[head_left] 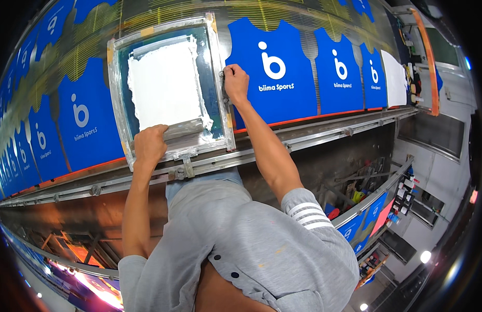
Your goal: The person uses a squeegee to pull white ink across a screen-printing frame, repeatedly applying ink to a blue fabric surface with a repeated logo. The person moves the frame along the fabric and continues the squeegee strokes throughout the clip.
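Note:
A screen-printing frame (pixel 218 62) with metal sides lies on the long printing table. White ink (pixel 163 86) covers most of its mesh, with ragged edges over a dark green border. At the near end of the ink lies a squeegee (pixel 186 129), its right end smeared with white. My left hand (pixel 150 148) is closed around the squeegee's left end, above the frame's near-left corner. Along the frame's right side, my right hand (pixel 236 82) is closed at the edge; its fingertips are partly hidden.
Blue vest-shaped fabric pieces (pixel 272 67) with white prints lie along the table on both sides. A metal rail (pixel 303 140) with stops runs along the near edge, close to my waist. Another table with blue pieces (pixel 363 223) stands behind me. A white piece (pixel 393 78) lies farther right.

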Demonstrator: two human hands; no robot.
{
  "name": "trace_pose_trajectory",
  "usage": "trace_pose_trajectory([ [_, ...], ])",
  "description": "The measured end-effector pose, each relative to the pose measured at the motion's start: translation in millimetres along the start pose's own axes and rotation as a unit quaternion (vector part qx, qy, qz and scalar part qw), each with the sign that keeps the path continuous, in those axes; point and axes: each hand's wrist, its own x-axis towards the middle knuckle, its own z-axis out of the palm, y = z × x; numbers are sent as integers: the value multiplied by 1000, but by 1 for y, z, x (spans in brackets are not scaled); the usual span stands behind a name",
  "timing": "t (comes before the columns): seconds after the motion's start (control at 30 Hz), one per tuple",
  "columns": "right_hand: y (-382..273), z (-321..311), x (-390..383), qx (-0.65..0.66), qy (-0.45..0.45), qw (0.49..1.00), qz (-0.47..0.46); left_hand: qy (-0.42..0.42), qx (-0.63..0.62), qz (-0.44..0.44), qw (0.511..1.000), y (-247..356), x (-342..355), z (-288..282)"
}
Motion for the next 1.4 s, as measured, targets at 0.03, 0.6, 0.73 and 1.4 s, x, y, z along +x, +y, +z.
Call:
trace_pose_trajectory([
  [0.03, 2, 1, 0, -10, 4, 1000, -2, -3, 6, -5, 1000, 0, 1, 0],
  [0.6, -150, 46, 41, -351, -298, 813, -355, -38, 15, 15, 999, -47, 182, -70],
  [0.73, -174, 70, 116, -329, -300, 816, -369, -39, 27, 21, 999, -89, 253, -97],
  [1.4, -88, 1, -104, -300, -312, 813, -389, 6, -59, 24, 998, -53, 18, -1],
])
